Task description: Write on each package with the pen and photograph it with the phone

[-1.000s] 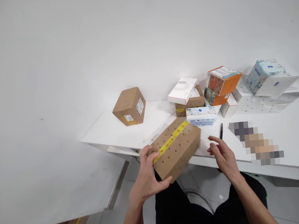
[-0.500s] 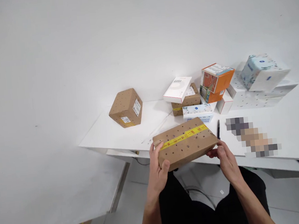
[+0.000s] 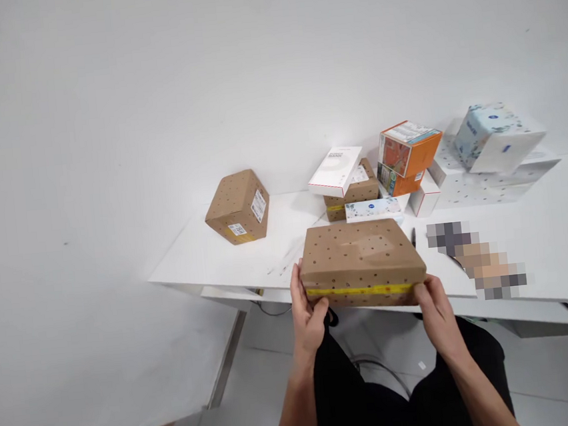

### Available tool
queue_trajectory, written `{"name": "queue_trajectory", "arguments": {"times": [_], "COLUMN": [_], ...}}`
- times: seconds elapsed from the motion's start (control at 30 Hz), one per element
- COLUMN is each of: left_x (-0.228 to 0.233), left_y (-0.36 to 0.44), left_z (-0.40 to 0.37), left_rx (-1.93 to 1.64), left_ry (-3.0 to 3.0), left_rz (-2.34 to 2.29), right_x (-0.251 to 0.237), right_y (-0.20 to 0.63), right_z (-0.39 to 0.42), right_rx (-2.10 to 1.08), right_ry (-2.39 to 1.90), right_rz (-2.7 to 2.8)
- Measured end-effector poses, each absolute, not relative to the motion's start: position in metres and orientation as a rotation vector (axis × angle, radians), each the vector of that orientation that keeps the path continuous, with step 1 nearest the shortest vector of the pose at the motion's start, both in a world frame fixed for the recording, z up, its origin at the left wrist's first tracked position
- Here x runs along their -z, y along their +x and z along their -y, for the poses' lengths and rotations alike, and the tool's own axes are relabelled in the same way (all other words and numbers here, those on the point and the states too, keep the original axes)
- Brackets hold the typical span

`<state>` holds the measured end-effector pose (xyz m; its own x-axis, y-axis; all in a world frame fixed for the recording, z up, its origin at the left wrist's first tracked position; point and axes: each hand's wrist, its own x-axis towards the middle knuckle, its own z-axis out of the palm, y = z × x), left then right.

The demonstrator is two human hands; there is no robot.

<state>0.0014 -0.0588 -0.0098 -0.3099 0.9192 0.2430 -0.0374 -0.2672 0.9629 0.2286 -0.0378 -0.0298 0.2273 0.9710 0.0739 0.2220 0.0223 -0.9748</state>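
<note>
A brown cardboard box (image 3: 360, 249) with small dark printed marks is held up over the table's front edge. Yellow tape runs along the side that faces me. My left hand (image 3: 310, 317) grips its left end, with the thumb on the near side and the fingers around the corner. At the right end, my right hand (image 3: 434, 305) is closed on the lower corner, and some of its fingers are hidden behind the box. Partly covered by the box, a black pen (image 3: 413, 237) lies on the table just beyond it.
Another cardboard box (image 3: 238, 207) with white labels sits at the table's left. Along the wall stand a white flat box (image 3: 336, 171) atop a carton, stacked orange boxes (image 3: 411, 154) and a tissue box (image 3: 500, 138). A pixelated patch (image 3: 476, 258) covers something at the right.
Both hands have turned the box, so its taped face now points toward me and a plain face is up. It has also shifted slightly to the right.
</note>
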Motion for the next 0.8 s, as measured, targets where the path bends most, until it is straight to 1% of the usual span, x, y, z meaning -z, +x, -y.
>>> {"name": "queue_trajectory", "arguments": {"times": [0.1, 0.27, 0.5, 0.8], "left_x": [0.023, 0.024, 0.017, 0.017], "left_y": [0.0, 0.002, 0.005, 0.004], "left_z": [0.062, 0.068, 0.06, 0.058], "left_rx": [-1.64, -1.596, -1.526, -1.47], "left_ry": [1.141, 1.124, 0.961, 1.017], "left_rz": [-1.303, -1.381, -1.654, -1.715], "right_x": [0.036, 0.043, 0.039, 0.042], "right_y": [0.225, 0.225, 0.227, 0.228], "right_z": [0.045, 0.051, 0.052, 0.05], "right_rx": [-1.018, -0.995, -1.004, -1.008], "right_ry": [-1.494, -1.665, -1.58, -1.508], "right_rz": [1.199, 1.218, 1.11, 1.093]}}
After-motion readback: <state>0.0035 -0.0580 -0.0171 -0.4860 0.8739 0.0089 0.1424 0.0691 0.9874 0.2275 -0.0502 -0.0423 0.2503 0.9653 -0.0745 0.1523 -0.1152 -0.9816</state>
